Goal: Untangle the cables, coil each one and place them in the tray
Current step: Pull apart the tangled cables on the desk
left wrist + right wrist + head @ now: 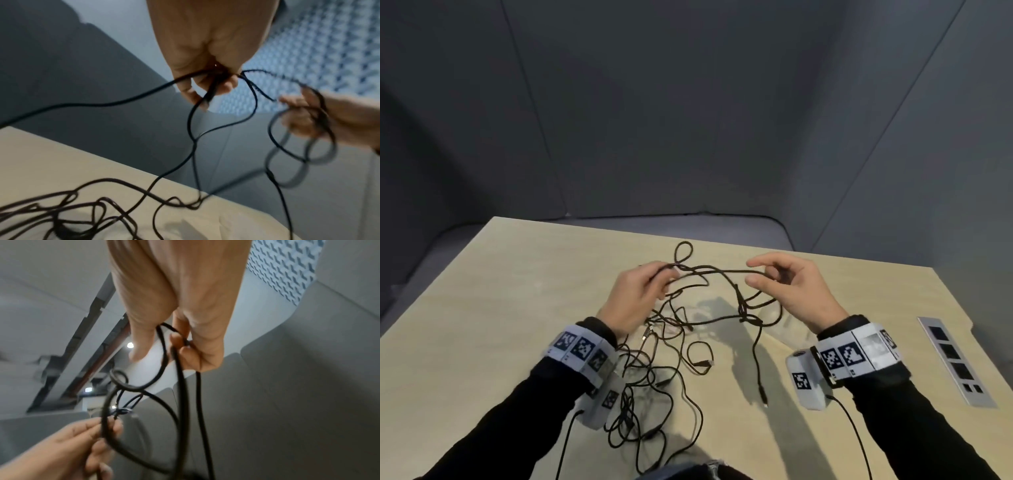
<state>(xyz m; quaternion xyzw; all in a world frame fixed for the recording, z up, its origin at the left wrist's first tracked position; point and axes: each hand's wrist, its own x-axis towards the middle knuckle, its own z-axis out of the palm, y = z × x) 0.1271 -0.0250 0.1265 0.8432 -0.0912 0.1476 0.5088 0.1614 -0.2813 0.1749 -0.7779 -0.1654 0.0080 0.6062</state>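
Note:
Several thin black cables (654, 370) lie knotted together on the pale wooden table (517, 291), spreading toward its near edge. My left hand (666, 277) is raised above them and grips a few strands (197, 113) in its curled fingers (226, 86). My right hand (760, 272) is level with it. Its lower fingers (185, 352) are curled round loops of the same cable (162, 353), while index and thumb stick out. A taut strand (722, 271) runs between both hands. One plug end (763, 399) dangles below a knot (744, 315). A faint clear, glossy shape (787, 323) lies under the right hand; I cannot tell what it is.
A grey socket strip (955, 363) is set into the table at the right. Grey padded walls (688, 120) enclose the table on the far and right sides. Thin black leads (856, 435) trail from my wrist cameras toward the near edge.

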